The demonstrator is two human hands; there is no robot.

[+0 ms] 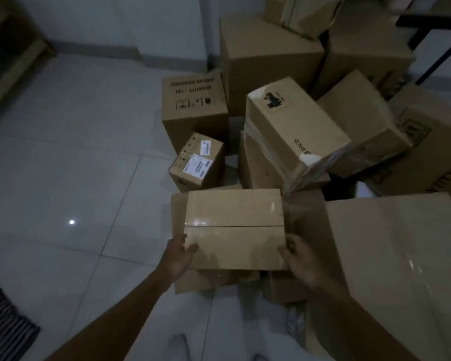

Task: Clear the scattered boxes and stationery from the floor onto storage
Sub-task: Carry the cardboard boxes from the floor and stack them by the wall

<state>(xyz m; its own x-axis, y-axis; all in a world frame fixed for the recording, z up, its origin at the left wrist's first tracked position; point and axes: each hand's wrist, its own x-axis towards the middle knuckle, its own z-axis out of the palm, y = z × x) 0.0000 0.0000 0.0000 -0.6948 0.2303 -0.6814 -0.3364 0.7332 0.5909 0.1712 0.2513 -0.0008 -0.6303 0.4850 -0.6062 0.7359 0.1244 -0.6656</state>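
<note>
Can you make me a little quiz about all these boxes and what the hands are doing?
1. True or false: both hands hold the taped box.
2. Which box has white labels stuck on it? A) the small box B) the tilted box C) the big box
3. Fill the gap: the left hand grips the taped box's near ____ corner, while the right hand grips the other one.

Key: 1 true; 2 A; 3 left.

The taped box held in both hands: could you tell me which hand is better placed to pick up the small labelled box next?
Probably the left hand: the small labelled box sits on the left, above it.
</note>
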